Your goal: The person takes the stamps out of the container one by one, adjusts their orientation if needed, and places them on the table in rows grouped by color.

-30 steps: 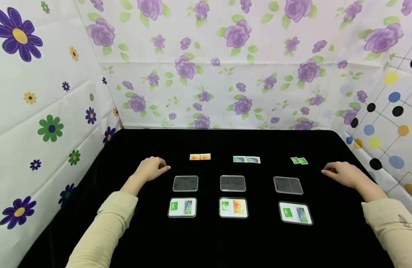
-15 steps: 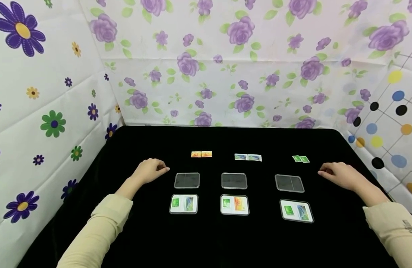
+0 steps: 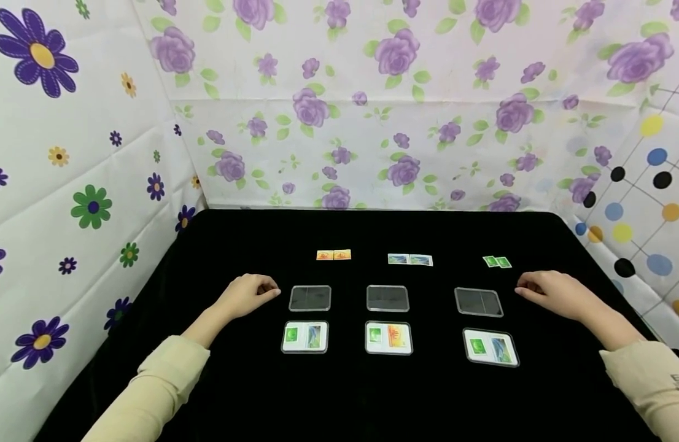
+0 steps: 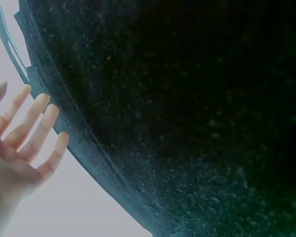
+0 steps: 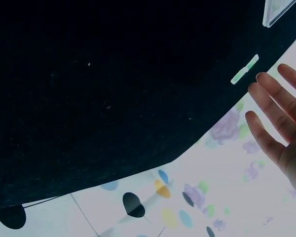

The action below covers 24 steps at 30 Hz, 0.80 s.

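Observation:
My left hand (image 3: 248, 294) is at the left of the black table, its loosely bent fingers near the left clear plastic case (image 3: 310, 298) and holding nothing. My right hand (image 3: 555, 294) is just right of the right clear case (image 3: 479, 302), also holding nothing. Between these two lies a middle clear case (image 3: 387, 298). In front are three cases with white cards bearing small stamps: a left one (image 3: 305, 337), a middle one (image 3: 388, 337) and a right one (image 3: 491, 347). Behind lie an orange stamp pair (image 3: 334, 255), a landscape stamp pair (image 3: 410, 259) and a green stamp pair (image 3: 496, 262).
The black cloth-covered table (image 3: 339, 399) ends at a rear wall of floral cloth (image 3: 361, 147). Patterned cloth also hangs along the left side (image 3: 96, 166) and the right side (image 3: 649, 202). The right wrist view shows the green stamps near the fingers.
My left hand has come slightly nearer the front of the table. My right hand has shifted left towards the right clear case. The head view has tilted a little; cases and stamps stay put.

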### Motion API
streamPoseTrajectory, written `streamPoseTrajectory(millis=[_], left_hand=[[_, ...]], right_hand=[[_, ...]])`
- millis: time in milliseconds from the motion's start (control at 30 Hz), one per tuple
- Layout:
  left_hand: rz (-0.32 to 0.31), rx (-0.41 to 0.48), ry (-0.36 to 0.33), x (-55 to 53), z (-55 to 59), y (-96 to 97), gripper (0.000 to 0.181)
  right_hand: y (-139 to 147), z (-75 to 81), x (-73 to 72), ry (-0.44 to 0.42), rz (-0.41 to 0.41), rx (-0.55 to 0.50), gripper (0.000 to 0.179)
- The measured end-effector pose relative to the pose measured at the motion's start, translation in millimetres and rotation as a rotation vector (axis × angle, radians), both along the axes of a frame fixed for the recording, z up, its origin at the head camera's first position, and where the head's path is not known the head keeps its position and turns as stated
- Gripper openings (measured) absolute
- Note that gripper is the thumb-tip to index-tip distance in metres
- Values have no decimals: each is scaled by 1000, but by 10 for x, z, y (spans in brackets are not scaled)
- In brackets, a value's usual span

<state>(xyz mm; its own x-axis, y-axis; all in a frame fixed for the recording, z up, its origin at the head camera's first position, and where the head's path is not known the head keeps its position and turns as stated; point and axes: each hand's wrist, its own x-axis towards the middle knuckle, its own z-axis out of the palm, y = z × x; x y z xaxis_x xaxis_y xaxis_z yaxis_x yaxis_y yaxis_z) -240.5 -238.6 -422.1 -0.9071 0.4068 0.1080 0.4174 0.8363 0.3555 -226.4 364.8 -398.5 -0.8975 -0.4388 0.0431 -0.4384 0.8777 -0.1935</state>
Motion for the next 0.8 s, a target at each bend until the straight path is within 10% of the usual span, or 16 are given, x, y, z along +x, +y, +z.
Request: streamPoseTrajectory(millis=[800], left_hand=[[-105, -73, 43, 416, 33, 25, 34]], right_hand=[[-547, 113, 63, 155, 262, -85, 16]])
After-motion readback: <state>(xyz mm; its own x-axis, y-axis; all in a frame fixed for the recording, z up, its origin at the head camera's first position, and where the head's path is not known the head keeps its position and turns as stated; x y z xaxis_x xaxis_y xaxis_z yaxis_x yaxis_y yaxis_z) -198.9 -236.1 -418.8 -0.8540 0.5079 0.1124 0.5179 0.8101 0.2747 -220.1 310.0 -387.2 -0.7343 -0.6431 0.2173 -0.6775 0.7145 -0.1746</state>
